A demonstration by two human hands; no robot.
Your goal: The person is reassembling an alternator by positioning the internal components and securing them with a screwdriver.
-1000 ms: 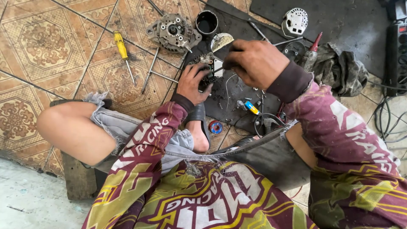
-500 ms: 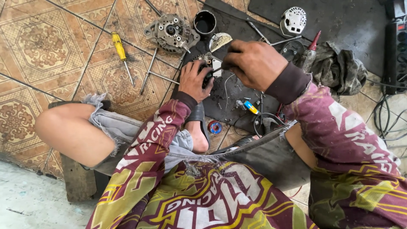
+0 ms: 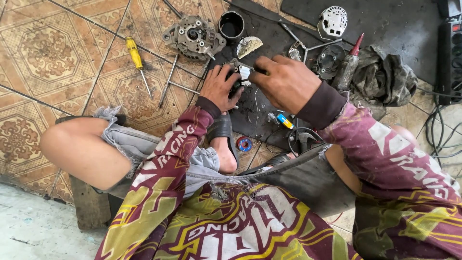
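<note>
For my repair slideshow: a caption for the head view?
Both hands, left hand and right hand, grip a small metal part over a dark mat.

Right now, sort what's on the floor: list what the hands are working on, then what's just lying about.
In hand:
- left hand and right hand, both on the small metal part
- dark mat under it

Lying about:
- yellow screwdriver
- alternator housing
- black cup
- white cover
- rag
- red-tipped bottle
</note>
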